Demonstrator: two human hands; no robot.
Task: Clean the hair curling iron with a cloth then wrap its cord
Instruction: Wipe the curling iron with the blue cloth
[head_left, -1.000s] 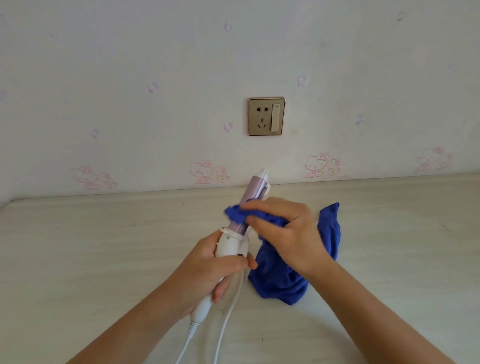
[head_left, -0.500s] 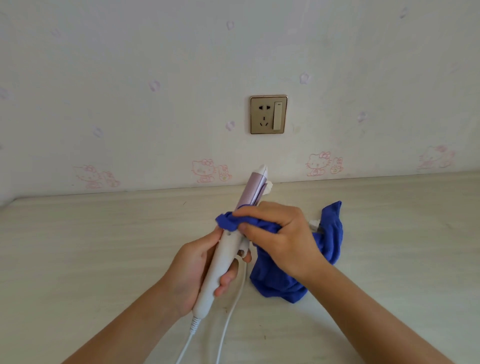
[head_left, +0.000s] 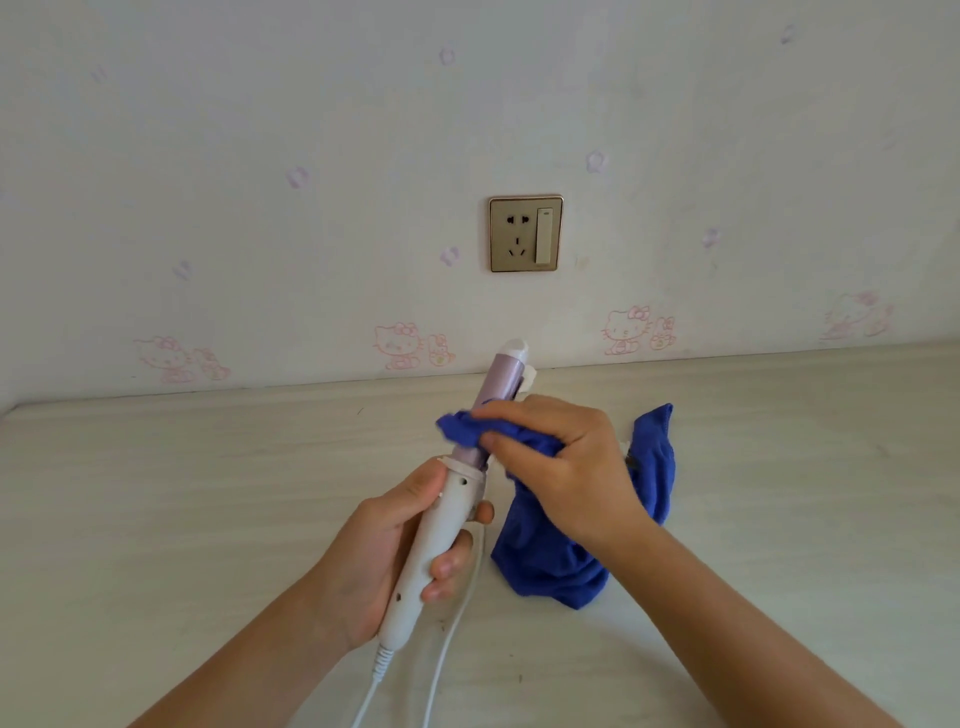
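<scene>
Cloth (head_left: 550, 566) sits a little higher on the curling iron (head_left: 431, 540) than half a second ago. A strip of lilac barrel now shows between the blue fold and the white collar, a joint the fold covered before.

The left hand (head_left: 384, 551) grips the white handle as it did then, thumb at the 9 o'clock side and fingers curled round at 3 o'clock. The curling iron is held above the counter (head_left: 182, 493) at the middle of the view, tilted so its white-capped tip points toward 1 o'clock. A white clip lies along the barrel's 3 o'clock side.

The cord (head_left: 452, 639) leaves the handle's base toward 7 o'clock, with a second run beside it. The bottom edge cuts off both.

The right hand (head_left: 561, 467) pinches the bunched cloth round the barrel's middle, hiding that stretch. The loose rest hangs down toward 5 o'clock. A small white piece at the cloth's 3 o'clock edge is too small to tell. A wall socket (head_left: 525, 234) sits at 12 o'clock.
</scene>
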